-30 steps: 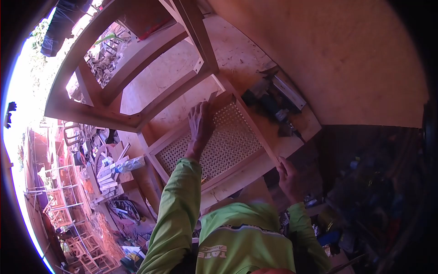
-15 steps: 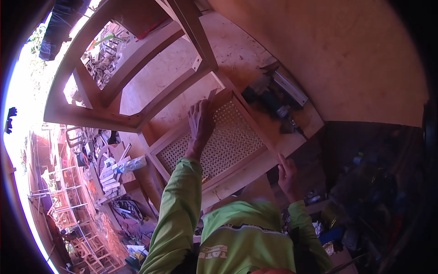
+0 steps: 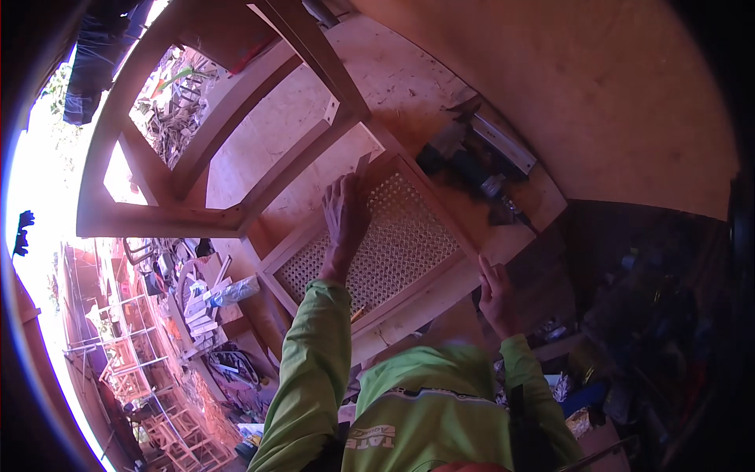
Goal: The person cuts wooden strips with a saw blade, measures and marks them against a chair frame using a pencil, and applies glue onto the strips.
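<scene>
A wooden chair frame lies on the workbench, with a woven cane panel (image 3: 393, 244) set in its square wooden seat frame (image 3: 413, 293). My left hand (image 3: 344, 224) reaches over the panel to the frame's far rail. Its fingers are closed on a thin flat strip (image 3: 363, 164) that sticks up past the fingertips; I cannot make out its material. At the seat frame's near right corner is my right hand (image 3: 499, 299), index finger along the corner and the other fingers curled, partly hidden. A small yellowish stick (image 3: 359, 314) lies by the near rail.
Curved chair rails (image 3: 295, 161) rise at the upper left. A corded power tool (image 3: 480, 177) and a metal-edged tool (image 3: 503, 145) lie on the bench (image 3: 393, 63) to the right. Wood offcuts (image 3: 204, 315) and a plastic-wrapped roll (image 3: 233, 291) are at the left.
The view has shifted slightly, so the chair frame and bench sit a little differently in the picture. Both hands keep nearly the same places on the seat frame.
</scene>
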Tool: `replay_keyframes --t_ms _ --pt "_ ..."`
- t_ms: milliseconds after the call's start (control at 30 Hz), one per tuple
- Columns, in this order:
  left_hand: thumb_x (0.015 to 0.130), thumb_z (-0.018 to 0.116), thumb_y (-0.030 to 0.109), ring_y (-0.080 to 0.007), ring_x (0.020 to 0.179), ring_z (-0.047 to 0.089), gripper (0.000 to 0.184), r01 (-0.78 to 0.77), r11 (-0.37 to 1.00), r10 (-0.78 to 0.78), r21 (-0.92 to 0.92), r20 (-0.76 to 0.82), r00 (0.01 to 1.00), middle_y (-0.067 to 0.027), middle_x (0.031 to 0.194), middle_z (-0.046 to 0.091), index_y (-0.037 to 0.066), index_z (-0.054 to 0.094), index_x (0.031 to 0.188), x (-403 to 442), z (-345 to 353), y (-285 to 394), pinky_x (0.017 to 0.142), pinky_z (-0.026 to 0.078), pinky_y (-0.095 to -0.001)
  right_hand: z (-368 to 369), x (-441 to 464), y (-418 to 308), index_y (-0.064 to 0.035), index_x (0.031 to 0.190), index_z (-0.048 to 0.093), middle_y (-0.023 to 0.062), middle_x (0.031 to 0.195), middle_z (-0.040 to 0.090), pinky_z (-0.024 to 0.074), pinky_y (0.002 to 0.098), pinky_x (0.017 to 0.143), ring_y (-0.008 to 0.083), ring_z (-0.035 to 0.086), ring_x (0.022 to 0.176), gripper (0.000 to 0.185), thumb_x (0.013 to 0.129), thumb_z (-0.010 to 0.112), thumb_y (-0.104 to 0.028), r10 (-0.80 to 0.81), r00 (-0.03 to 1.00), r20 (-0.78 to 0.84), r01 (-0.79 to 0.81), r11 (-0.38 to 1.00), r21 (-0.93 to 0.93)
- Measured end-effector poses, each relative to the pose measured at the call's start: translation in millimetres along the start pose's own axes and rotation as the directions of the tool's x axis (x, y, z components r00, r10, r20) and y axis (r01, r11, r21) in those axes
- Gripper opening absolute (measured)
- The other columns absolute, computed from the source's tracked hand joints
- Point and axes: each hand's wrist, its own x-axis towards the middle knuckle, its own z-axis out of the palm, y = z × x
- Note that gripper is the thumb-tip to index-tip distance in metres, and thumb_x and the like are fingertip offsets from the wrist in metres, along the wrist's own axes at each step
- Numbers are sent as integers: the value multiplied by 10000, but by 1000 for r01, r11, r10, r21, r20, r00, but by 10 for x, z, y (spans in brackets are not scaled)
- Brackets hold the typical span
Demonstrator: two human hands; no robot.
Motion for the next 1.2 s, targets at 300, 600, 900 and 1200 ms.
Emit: replay_keyframes --t_ms 300,600,900,1200 --pt "944 765 117 -436 1187 614 445 4 1000 -4 -18 -3 1000 -172 1318 686 80 615 1361 9 -22 3 1030 469 -571 8 3 18 -100 1639 544 173 1028 580 544 458 811 363 646 907 611 1050 612 50 1 1000 8 -1 999 34" --pt "950 780 144 -444 1250 599 474 -41 999 40 15 41 998 -186 1339 677 70 594 1379 68 -92 -22 1058 464 -576 28 -13 32 -92 1634 553 174 994 587 542 445 812 353 639 883 602 1050 622 39 5 1000 8 -5 999 38" --pt "1043 700 99 -345 824 759 226 167 977 -137 -136 206 969 -156 967 758 72 643 1259 -678 -1575 391 733 610 -475 24 -61 32 -63 1624 553 215 1034 620 553 516 816 428 672 926 568 1062 609 2 -61 998 18 61 998 30" --pt "1003 659 127 -441 869 736 149 55 995 -96 83 657 748 -178 1010 675 102 633 1148 -2015 -1368 136 695 584 -590 116 8 141 -110 1625 564 201 1015 600 540 501 809 415 648 899 579 1058 635 -14 -85 992 -91 87 996 18"
